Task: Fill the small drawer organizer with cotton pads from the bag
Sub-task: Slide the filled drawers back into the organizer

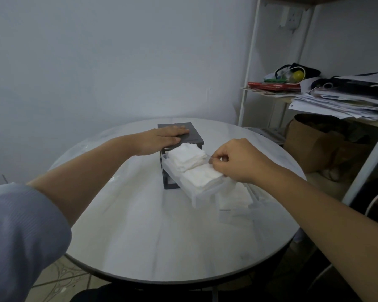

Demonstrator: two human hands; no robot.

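Already two cotton pad stacks (187,156) lie in one drawer (205,196).

The drawer (203,196) holds cotton pads (190,164) and juts before the organizer (192,132) on the table (151,225)

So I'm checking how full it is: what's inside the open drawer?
The drawer holds two heaps of white cotton pads, nearly to its rim. The right hand covers its right edge, and the pads hide the bottom.
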